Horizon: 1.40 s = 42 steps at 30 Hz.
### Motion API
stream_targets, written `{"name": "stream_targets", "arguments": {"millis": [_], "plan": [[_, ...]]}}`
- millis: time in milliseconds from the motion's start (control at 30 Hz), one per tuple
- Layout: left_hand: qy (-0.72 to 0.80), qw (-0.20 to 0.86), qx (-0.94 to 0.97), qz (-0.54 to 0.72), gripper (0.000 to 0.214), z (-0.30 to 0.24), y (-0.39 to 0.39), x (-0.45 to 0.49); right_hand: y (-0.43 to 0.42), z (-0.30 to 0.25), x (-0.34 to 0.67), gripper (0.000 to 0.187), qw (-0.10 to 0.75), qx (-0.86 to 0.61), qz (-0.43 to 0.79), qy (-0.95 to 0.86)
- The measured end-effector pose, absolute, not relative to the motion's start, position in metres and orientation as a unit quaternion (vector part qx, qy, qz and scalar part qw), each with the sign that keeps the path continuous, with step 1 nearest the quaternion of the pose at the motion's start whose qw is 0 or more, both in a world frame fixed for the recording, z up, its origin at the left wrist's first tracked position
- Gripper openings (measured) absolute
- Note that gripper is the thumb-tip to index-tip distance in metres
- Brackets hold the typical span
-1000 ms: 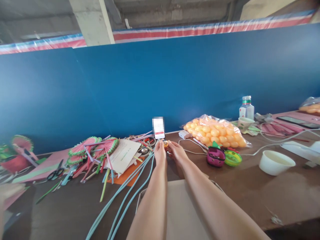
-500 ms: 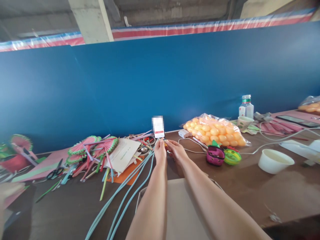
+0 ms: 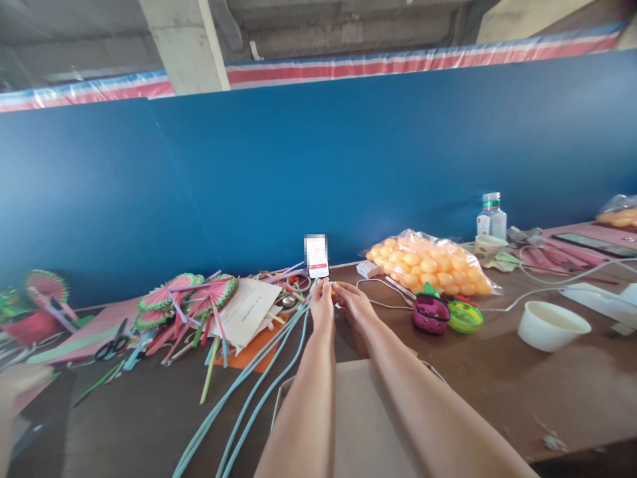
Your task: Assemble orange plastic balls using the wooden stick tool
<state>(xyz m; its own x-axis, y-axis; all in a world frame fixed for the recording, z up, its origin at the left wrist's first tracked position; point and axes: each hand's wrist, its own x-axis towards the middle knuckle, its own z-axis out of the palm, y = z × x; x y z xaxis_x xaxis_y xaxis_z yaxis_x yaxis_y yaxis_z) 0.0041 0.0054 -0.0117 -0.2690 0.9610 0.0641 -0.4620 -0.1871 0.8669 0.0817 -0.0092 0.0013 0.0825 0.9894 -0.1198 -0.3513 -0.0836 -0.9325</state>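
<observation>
My left hand [image 3: 322, 307] and my right hand [image 3: 353, 304] meet at the middle of the table, close in front of a phone [image 3: 318, 263] that stands upright with its screen lit. Both hands are closed, with thumbs and fingertips pinched together. A small orange-yellow bit shows between the fingertips, too small to name. Long light blue strands [image 3: 247, 378] run up the table and end beside my left hand; whether it touches them I cannot tell. Under my forearms lies a flat beige board or box lid [image 3: 355, 418].
On the left lie pink paper fans [image 3: 172, 292], scissors [image 3: 113, 345], printed sheets [image 3: 249, 305] and paper strips. At right are a bag of orange balls [image 3: 432, 265], a purple woven basket [image 3: 430, 315], a green one [image 3: 464, 317], a white bowl [image 3: 552, 326] and bottles [image 3: 492, 218].
The whole view has shifted slightly down and to the right. Both hands stay pinched together in front of the phone, with only a slight shift of the fingers.
</observation>
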Motion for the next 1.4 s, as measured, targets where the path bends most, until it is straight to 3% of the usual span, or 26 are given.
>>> {"name": "stream_targets", "arguments": {"millis": [200, 333, 400, 467, 567, 633, 1000, 1400], "plan": [[0.379, 0.521, 0.311, 0.699, 0.039, -0.013, 0.008, 0.005, -0.01, 0.003, 0.079, 0.041, 0.58, -0.453, 0.572, -0.362], [0.382, 0.526, 0.283, 0.705, 0.031, -0.016, 0.013, 0.002, -0.013, 0.005, 0.082, 0.038, 0.56, -0.539, 0.41, -0.477], [0.405, 0.518, 0.245, 0.712, 0.027, -0.015, 0.015, -0.002, -0.018, 0.008, 0.083, 0.035, 0.493, -0.624, 0.254, -0.551], [0.421, 0.516, 0.193, 0.72, 0.023, -0.012, 0.016, -0.005, -0.021, 0.01, 0.084, 0.037, 0.363, -0.698, 0.142, -0.601], [0.414, 0.525, 0.134, 0.732, 0.017, -0.008, 0.014, -0.009, -0.023, 0.007, 0.083, 0.032, 0.182, -0.743, 0.119, -0.633], [0.407, 0.528, 0.108, 0.738, 0.014, -0.007, 0.013, -0.01, -0.022, 0.003, 0.082, 0.029, 0.142, -0.744, 0.126, -0.641], [0.408, 0.516, 0.058, 0.751, 0.009, -0.001, 0.013, -0.015, -0.041, 0.025, 0.074, 0.034, 0.352, -0.679, -0.013, -0.644], [0.403, 0.512, 0.075, 0.755, 0.008, 0.0, 0.011, -0.015, -0.043, 0.023, 0.07, 0.038, 0.338, -0.658, -0.008, -0.673]]}}
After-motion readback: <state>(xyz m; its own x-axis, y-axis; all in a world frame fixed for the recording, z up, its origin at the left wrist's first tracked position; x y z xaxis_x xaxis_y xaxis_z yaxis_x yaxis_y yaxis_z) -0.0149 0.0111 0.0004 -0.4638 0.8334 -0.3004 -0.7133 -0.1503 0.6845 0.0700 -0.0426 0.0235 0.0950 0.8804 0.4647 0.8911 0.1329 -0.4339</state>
